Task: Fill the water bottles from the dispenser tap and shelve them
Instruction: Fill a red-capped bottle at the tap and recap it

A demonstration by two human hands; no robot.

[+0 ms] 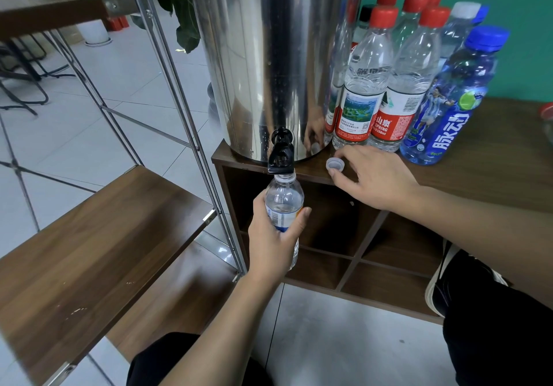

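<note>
- Filling stage, barely begun: shelf (98, 236) beside the dispenser (269, 56) bare, nothing shelved yet
- Capped bottles (398, 80) clustered on the tabletop (493, 176), right of the dispenser, apparently waiting
- Left hand (275, 236) curled round an open bottle (284, 203), mouth right under the tap (281, 155); no stream visible
- Right hand (374, 176) loosely spread on the tabletop, fingertips touching the loose cap (335, 164)

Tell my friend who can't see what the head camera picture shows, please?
A person's left hand holds an open clear bottle under the black tap of a shiny metal water dispenser. Their right hand touches the loose cap on the wooden cabinet, beside capped bottles.
</note>
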